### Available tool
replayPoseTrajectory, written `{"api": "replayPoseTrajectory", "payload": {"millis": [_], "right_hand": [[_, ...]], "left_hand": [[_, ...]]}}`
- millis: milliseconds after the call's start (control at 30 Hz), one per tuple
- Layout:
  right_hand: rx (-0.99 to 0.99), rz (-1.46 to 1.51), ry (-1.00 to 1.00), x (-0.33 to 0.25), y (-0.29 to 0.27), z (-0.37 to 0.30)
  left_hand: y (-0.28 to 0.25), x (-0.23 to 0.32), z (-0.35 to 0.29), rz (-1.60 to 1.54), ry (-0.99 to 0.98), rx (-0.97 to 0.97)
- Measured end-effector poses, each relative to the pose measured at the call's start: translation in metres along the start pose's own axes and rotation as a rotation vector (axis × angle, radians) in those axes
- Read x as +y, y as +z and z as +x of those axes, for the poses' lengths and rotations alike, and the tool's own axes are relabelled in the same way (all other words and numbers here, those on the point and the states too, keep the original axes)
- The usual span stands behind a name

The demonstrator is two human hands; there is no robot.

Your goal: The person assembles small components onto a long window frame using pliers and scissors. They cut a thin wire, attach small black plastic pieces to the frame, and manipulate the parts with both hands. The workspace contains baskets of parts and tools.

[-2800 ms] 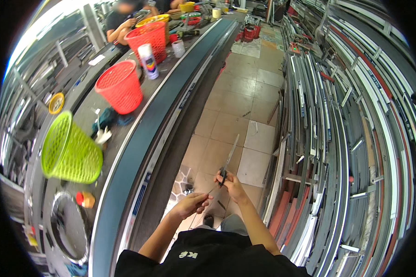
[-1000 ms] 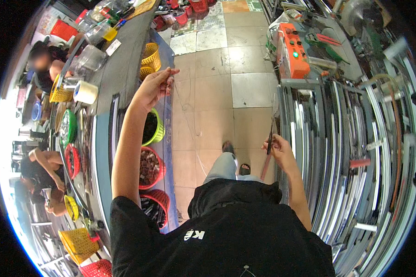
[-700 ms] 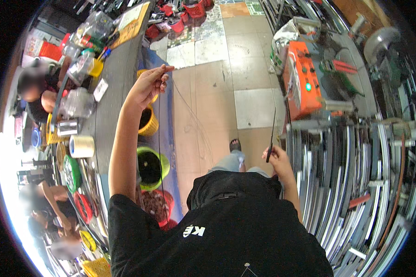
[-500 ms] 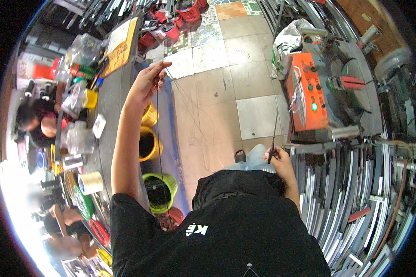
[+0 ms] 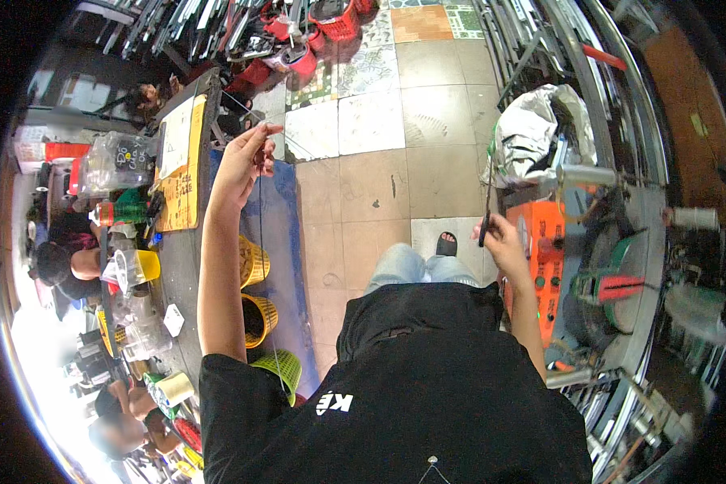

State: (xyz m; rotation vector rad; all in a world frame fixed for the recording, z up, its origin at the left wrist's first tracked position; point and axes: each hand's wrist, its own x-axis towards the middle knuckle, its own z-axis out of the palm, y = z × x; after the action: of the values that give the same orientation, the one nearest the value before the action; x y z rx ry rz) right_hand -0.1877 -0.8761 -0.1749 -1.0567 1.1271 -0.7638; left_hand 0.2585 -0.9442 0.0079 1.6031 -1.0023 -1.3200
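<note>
My left hand point(image 5: 248, 164) is raised over the edge of the dark workbench, its fingers pinched together on a thin dark cord point(image 5: 261, 218). The cord hangs down past the baskets beside the bench. At my right side, my right hand point(image 5: 506, 244) is closed round the thick black handle of a slim tool point(image 5: 484, 228). Its long thin shaft points away from me; I cannot make out its tip. An orange control box point(image 5: 536, 270) with knobs stands just beyond my right wrist.
Yellow baskets point(image 5: 253, 263) and a green basket point(image 5: 282, 371) line the bench point(image 5: 187, 266) on the left. A white sack point(image 5: 531, 133) and a cutting machine point(image 5: 617, 286) are on the right. Metal lengths point(image 5: 194, 32) are stacked far left. People sit beyond the bench.
I have stepped forward: the baskets, orange box and sack now sit lower in the picture. Both hands keep their hold, and the right hand has risen slightly in view.
</note>
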Motion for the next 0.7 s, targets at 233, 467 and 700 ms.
{"api": "replayPoseTrajectory", "payload": {"millis": [233,467,700], "right_hand": [[0.004,-0.002,-0.017,-0.055,-0.020,0.161],[0.024,0.010,0.053,-0.091,0.005,0.300],[0.035,-0.010,0.059,-0.121,0.016,0.416]], "left_hand": [[-0.022,0.041,0.127,0.051,-0.051,0.027],[-0.061,0.074,0.256,0.114,-0.101,0.008],[-0.097,0.102,0.350,0.114,-0.173,0.020]]}}
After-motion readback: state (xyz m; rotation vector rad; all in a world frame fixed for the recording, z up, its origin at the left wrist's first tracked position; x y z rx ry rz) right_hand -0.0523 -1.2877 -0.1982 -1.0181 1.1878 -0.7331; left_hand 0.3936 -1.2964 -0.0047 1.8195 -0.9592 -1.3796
